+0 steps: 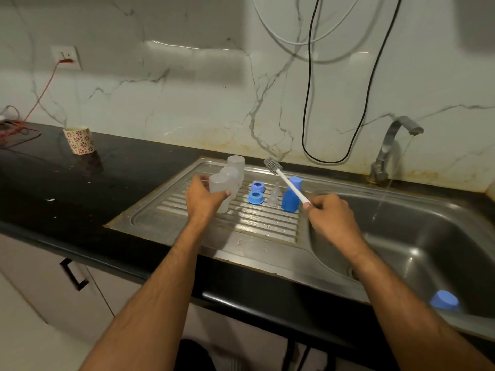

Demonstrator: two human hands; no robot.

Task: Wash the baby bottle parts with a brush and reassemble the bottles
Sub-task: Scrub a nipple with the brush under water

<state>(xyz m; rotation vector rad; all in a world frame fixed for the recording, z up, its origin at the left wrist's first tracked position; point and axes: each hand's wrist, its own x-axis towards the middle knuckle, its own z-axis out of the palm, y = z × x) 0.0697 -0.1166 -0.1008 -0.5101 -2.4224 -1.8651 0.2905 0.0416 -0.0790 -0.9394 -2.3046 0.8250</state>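
- Head view: left hand [203, 196] grips the nearest translucent bottle [220, 192] on the ribbed drainboard [267, 226]; its fingers cover the bottle's left side, and two more translucent bottles [235, 167] stand partly hidden behind it at 1 o'clock.
- Right hand [330, 215] closes on the white handle of the bottle brush [284, 180], bristle head up at 11 o'clock; the handle's end is hidden in the fist.
- Between the hands: two blue collars [255, 192], clear nipples [275, 195] hard to resolve, a blue cap [292, 195] crossed by the handle.
- Another blue cap [444, 300], blurred, lies in the sink basin [415, 236] at 4 o'clock.
- Tap [393, 145] runs a thin stream.
- Black desk [67, 183] carries a patterned cup [79, 140] at 10 o'clock.
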